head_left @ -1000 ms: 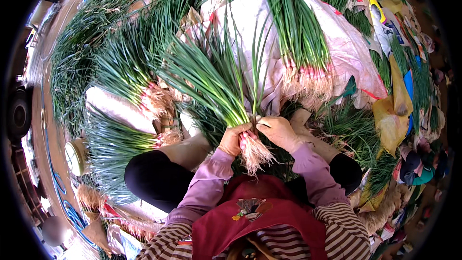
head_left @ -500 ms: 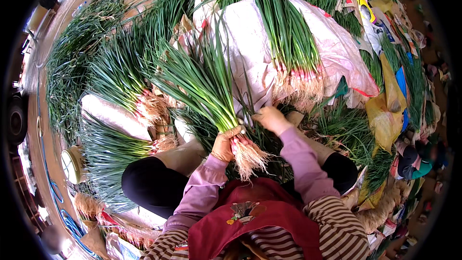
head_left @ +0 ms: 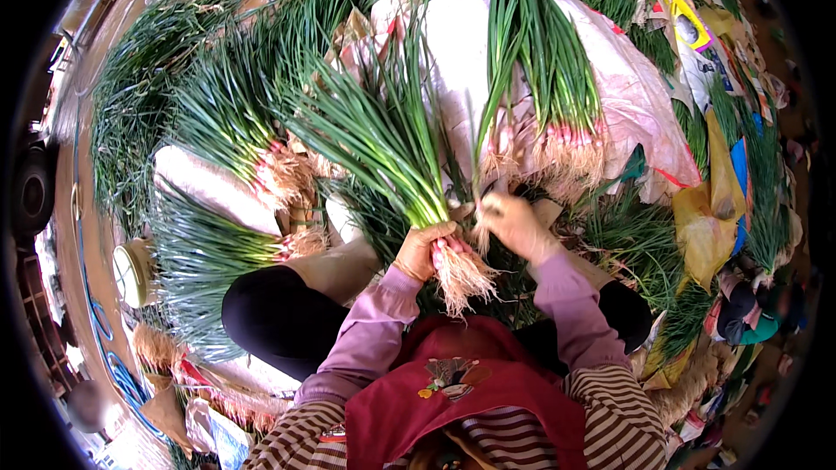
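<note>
A: What takes up the most room?

B: Spring onion greens [head_left: 165, 78], a thick dark mass sweeping over the upper left and along the top. After that, the pale sheet [head_left: 457, 52] ahead of the person, whitish with a pink tinge and partly covered by leaves.

A: And the person?

B: Seated with knees bent outward, in a red apron [head_left: 466, 392] over a brown-and-white striped top, with purple sleeves.

A: Any sorted bunches lying about?

B: Yes. A row of spring onions [head_left: 566, 87] lies on the sheet, roots toward the person. Two more bunches, an upper one [head_left: 231, 117] and a lower one [head_left: 213, 248], lie to the left, their roots pointing right.

A: Where's the bundle being worked on?

B: The held bundle [head_left: 392, 157] is in the air just ahead of the apron, leaves fanning up and left, pinkish bulbs and shaggy roots hanging down.

A: Smaller things?

B: A yellow sack [head_left: 704, 239] off to the right, crumpled.

A: Now the fingers.

B: The right hand [head_left: 521, 224] has its fingers pinched together, apparently on a single stalk [head_left: 475, 144], which is blurred. The left hand [head_left: 425, 248] wraps its fingers firmly round the bundle, just above the bulbs.
</note>
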The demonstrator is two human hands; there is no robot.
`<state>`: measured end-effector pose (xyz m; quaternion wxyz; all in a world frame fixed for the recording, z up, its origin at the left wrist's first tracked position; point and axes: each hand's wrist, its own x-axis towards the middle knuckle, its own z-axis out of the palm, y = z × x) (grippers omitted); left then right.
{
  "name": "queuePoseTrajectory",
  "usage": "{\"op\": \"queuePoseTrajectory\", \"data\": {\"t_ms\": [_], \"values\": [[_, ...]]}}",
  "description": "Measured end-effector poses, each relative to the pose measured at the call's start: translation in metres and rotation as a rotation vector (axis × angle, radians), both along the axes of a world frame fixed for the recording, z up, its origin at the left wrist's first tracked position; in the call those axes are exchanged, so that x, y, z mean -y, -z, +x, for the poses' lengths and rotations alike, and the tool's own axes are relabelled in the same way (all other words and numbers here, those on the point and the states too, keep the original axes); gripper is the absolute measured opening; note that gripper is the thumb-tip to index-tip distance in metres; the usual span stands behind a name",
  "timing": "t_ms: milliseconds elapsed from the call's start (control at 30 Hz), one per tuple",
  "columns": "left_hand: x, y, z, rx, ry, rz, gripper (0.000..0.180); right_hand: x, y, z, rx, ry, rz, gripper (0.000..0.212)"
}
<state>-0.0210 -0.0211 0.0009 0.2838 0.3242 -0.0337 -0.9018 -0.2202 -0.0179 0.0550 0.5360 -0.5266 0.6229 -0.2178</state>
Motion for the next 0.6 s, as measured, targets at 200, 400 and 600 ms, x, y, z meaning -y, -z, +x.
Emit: {"op": "queuePoseTrajectory", "data": {"t_ms": [200,400,600], "values": [[-0.002,-0.004,-0.003,0.036,-0.015,-0.085,0.02,-0.009,0.007,0.02,0.158,0.343,-0.051,0.03],[-0.006,-0.011,-0.004,0.077,0.008,-0.064,0.018,0.003,0.006,0.04,-0.597,-0.059,-0.483,0.024],[-0.001,-0.012,0.002,-0.001,-0.024,-0.025,0.023,0.003,0.024,0.062,-0.149,0.341,-0.404,0.021]]}}
